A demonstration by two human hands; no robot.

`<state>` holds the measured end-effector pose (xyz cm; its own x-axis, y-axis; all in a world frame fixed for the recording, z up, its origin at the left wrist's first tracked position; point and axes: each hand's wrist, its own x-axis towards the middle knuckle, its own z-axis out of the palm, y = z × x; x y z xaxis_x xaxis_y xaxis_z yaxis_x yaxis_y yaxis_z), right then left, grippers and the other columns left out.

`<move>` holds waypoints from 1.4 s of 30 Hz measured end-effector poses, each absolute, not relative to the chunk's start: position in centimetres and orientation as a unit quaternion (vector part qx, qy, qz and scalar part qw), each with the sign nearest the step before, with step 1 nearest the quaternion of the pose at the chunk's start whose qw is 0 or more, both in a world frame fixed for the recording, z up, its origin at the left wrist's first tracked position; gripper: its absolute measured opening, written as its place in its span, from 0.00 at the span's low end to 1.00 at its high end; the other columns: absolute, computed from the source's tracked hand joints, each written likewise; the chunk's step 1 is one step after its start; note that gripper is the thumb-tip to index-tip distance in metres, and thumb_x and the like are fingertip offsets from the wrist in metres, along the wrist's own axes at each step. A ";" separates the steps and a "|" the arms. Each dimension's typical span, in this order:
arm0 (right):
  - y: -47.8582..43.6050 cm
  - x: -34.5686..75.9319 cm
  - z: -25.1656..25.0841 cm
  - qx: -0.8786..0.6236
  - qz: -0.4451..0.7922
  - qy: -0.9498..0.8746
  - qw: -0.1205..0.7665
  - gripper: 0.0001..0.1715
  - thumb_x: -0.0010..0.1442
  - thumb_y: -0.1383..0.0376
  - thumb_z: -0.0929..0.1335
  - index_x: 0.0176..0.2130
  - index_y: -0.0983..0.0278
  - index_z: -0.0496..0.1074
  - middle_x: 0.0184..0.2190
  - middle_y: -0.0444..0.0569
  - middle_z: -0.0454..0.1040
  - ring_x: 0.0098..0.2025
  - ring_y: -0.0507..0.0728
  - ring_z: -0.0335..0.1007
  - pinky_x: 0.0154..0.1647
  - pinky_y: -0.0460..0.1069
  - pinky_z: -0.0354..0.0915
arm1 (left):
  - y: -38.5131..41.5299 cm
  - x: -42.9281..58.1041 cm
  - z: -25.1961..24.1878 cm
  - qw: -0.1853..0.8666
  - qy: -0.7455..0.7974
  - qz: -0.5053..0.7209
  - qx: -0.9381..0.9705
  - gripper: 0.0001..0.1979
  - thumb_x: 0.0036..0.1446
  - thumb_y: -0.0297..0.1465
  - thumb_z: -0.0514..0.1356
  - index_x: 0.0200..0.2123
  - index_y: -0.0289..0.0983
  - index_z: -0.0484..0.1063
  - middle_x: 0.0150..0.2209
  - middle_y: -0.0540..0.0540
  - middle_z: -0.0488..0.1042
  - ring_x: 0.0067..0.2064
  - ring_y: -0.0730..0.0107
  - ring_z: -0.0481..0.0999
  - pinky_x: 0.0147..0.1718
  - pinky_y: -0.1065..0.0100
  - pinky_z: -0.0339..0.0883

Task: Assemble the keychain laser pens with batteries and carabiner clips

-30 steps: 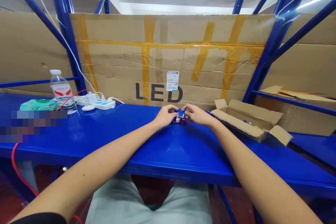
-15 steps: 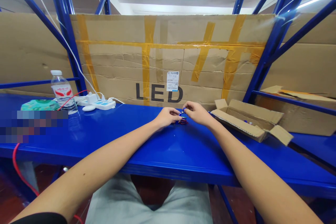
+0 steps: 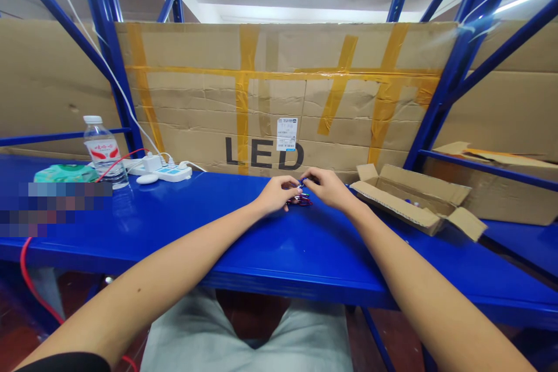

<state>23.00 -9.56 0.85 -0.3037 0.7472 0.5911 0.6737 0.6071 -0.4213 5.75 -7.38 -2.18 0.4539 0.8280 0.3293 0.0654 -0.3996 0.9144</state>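
Observation:
Over the middle of the blue table, my left hand and my right hand are close together. Both are closed in a pinch on one small shiny piece, silvery with dark blue, spanning the short gap between the fingertips. Its exact kind is too small to make out. Right below the fingers lies a little cluster of thin, shiny red and purple pieces, partly hidden by my left hand. They rest on the table just beside its fingertips.
An open cardboard box with small things inside stands at the right. Toward the left are a water bottle, a green soft pack and a white power strip with plugs. A large carton marked LED stands behind.
My right hand has shifted slightly left, and the fingertips of both hands are closer together around the small piece. The cluster below has stayed put.

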 end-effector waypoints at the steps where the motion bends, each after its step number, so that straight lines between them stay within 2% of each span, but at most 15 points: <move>1: -9.5 22.9 0.8 -0.443 0.056 -0.802 0.397 0.07 0.55 0.66 0.63 0.33 0.63 0.71 0.31 0.48 0.76 0.34 0.55 0.67 0.37 0.48 0.59 | -7.4 5.8 -2.2 0.443 0.314 0.422 0.727 0.07 0.53 0.28 0.63 0.37 0.33 0.70 0.24 0.50 0.72 0.25 0.74 0.71 0.19 0.75 0.63; 4: -9.3 22.7 0.5 -0.447 0.074 -0.792 0.409 0.07 0.55 0.66 0.63 0.32 0.64 0.71 0.30 0.48 0.75 0.34 0.55 0.67 0.36 0.49 0.59 | -7.2 5.8 -2.5 0.410 0.321 0.435 0.734 0.05 0.54 0.25 0.61 0.35 0.33 0.68 0.23 0.52 0.71 0.25 0.76 0.70 0.25 0.74 0.64; 8: -8.9 22.3 -0.1 -0.442 0.088 -0.783 0.428 0.06 0.54 0.66 0.64 0.32 0.64 0.70 0.30 0.47 0.74 0.33 0.55 0.66 0.36 0.49 0.60 | -7.0 5.7 -2.8 0.326 0.306 0.468 0.762 0.07 0.55 0.29 0.61 0.37 0.35 0.69 0.28 0.51 0.72 0.32 0.73 0.72 0.34 0.71 0.65; 10: -8.8 22.3 -0.3 -0.441 0.097 -0.780 0.433 0.05 0.55 0.66 0.64 0.32 0.63 0.69 0.28 0.47 0.73 0.31 0.55 0.66 0.33 0.48 0.59 | -7.2 5.5 -2.6 0.275 0.301 0.472 0.782 0.05 0.56 0.30 0.60 0.36 0.35 0.69 0.31 0.50 0.73 0.35 0.71 0.72 0.37 0.71 0.64; 13: -8.9 22.3 -0.3 -0.440 0.108 -0.787 0.419 0.05 0.56 0.67 0.62 0.33 0.63 0.68 0.27 0.47 0.73 0.30 0.55 0.66 0.32 0.48 0.60 | -7.5 5.2 -2.2 0.217 0.302 0.459 0.807 0.05 0.57 0.31 0.59 0.31 0.36 0.68 0.32 0.49 0.74 0.37 0.70 0.72 0.38 0.70 0.63; 18: -9.5 22.8 0.3 -0.410 0.054 -0.836 0.361 0.08 0.58 0.68 0.63 0.39 0.63 0.69 0.35 0.50 0.75 0.36 0.56 0.69 0.38 0.49 0.61 | -7.8 4.9 -1.7 0.149 0.305 0.447 0.827 0.03 0.59 0.30 0.56 0.33 0.37 0.68 0.33 0.50 0.75 0.38 0.69 0.72 0.39 0.69 0.63; 20: -9.6 23.0 0.4 -0.403 0.025 -0.846 0.348 0.07 0.59 0.66 0.64 0.39 0.64 0.69 0.34 0.50 0.75 0.36 0.56 0.68 0.37 0.49 0.60 | -7.8 4.8 -1.6 0.129 0.307 0.445 0.831 0.03 0.59 0.30 0.56 0.34 0.38 0.69 0.34 0.50 0.75 0.38 0.68 0.73 0.40 0.68 0.63; 26: -9.2 23.3 0.4 -0.384 -0.038 -0.851 0.356 0.06 0.57 0.72 0.63 0.35 0.64 0.69 0.33 0.51 0.75 0.35 0.56 0.69 0.37 0.48 0.61 | -7.9 4.8 -1.5 0.124 0.299 0.436 0.839 0.04 0.59 0.31 0.56 0.36 0.38 0.70 0.36 0.49 0.76 0.39 0.67 0.74 0.40 0.67 0.64; 31: -9.3 23.7 0.6 -0.365 -0.071 -0.862 0.343 0.08 0.58 0.72 0.62 0.32 0.64 0.69 0.30 0.50 0.74 0.34 0.55 0.68 0.36 0.48 0.60 | -7.8 4.8 -1.4 0.130 0.301 0.427 0.843 0.06 0.60 0.32 0.56 0.38 0.37 0.70 0.38 0.47 0.77 0.40 0.66 0.74 0.42 0.67 0.64; 35: -9.3 23.7 0.6 -0.351 -0.078 -0.870 0.336 0.09 0.60 0.72 0.60 0.33 0.65 0.69 0.30 0.51 0.73 0.34 0.55 0.67 0.36 0.48 0.59 | -7.5 4.6 -0.9 0.137 0.316 0.382 0.858 0.11 0.63 0.32 0.50 0.37 0.35 0.72 0.38 0.44 0.77 0.41 0.64 0.74 0.42 0.65 0.64; 38: -9.5 23.5 0.4 -0.364 -0.084 -0.873 0.312 0.10 0.59 0.73 0.60 0.32 0.65 0.68 0.29 0.51 0.73 0.31 0.54 0.65 0.33 0.47 0.56 | -7.3 4.4 -0.5 0.099 0.330 0.346 0.873 0.14 0.64 0.30 0.48 0.34 0.34 0.73 0.36 0.42 0.77 0.40 0.63 0.73 0.42 0.64 0.64; 42: -10.1 23.2 0.3 -0.396 -0.118 -0.875 0.254 0.10 0.57 0.74 0.59 0.30 0.64 0.66 0.25 0.50 0.71 0.26 0.53 0.60 0.29 0.47 0.50 | -7.5 4.2 -0.3 0.094 0.333 0.328 0.879 0.12 0.63 0.29 0.51 0.33 0.34 0.73 0.35 0.43 0.77 0.38 0.64 0.74 0.39 0.66 0.64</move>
